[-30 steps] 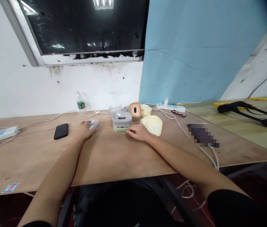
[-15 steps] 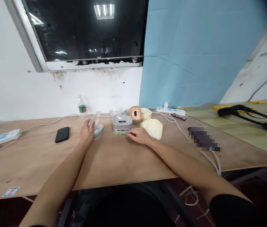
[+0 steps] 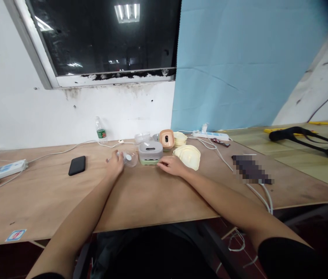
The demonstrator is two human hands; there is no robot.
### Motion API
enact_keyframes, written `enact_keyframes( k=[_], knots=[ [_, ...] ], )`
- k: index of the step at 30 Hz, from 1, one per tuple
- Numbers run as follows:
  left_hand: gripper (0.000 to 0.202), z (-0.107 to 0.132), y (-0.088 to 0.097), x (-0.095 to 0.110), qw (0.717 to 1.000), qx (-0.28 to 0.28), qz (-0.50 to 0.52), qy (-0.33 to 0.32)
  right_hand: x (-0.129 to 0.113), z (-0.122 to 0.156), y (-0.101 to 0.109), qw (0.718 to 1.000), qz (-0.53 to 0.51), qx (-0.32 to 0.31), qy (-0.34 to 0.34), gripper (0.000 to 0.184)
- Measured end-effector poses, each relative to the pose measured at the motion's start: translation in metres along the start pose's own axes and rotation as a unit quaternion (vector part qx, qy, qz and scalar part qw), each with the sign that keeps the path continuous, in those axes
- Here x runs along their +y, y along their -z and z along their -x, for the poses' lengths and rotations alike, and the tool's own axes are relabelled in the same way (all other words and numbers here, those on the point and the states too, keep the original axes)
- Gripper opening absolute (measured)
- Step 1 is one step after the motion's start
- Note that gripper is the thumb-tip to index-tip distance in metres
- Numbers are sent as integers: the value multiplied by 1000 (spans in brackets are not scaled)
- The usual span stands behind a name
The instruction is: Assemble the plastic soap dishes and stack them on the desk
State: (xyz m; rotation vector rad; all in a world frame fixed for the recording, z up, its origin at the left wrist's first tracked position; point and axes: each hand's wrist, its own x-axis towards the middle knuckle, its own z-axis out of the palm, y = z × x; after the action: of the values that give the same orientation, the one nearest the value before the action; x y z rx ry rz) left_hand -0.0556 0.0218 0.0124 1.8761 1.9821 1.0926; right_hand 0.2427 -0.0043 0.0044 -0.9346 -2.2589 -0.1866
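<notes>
My left hand (image 3: 115, 162) lies low over the table, its fingers curled on a clear plastic piece (image 3: 130, 159) with a round pale spot in it. Right of that piece is a small stacked box (image 3: 150, 152), grey on top with a dark slot and green at the base. At the box's lower right corner is my right hand (image 3: 172, 166), fingers bent together; what they hold, if anything, is hidden. Behind the box are clear plastic pieces (image 3: 142, 138) and an orange box (image 3: 166, 139) on its side, its slot facing me. Cream-coloured lids or trays (image 3: 187, 156) lie beyond my right hand.
A black phone-like object (image 3: 77, 165) lies on the left, with a power strip (image 3: 4, 170) past it. A bottle (image 3: 101, 131) stands by the wall. Another power strip (image 3: 210, 135), white cables and a blurred dark device (image 3: 251, 169) are on the right.
My left hand has moved right and lowered the clear plastic piece, which was upright, to the table. The loose grey slotted lid seen there before no longer shows. My right hand stays beside the box.
</notes>
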Motion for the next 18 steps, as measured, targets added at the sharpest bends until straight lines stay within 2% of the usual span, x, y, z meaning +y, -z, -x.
enact_keyframes(
  k=[3,6,12,14,18],
  knots=[
    [54,4,-2,2,993,-63,-71,-73,0,0,0,1000,-6,0,-4,21],
    [61,6,-1,0,980,-96,-121,-125,1,1,0,1000,-10,-2,-8,21],
    [95,1,2,-17,952,-145,-186,-196,1,1,0,1000,-3,-12,-18,21],
    [91,-1,2,-20,947,-152,-198,-202,0,1,1,1000,-4,-17,-22,21],
    [64,-4,1,-18,951,-130,-221,-172,-1,0,2,999,-11,-18,-27,20]
  ],
)
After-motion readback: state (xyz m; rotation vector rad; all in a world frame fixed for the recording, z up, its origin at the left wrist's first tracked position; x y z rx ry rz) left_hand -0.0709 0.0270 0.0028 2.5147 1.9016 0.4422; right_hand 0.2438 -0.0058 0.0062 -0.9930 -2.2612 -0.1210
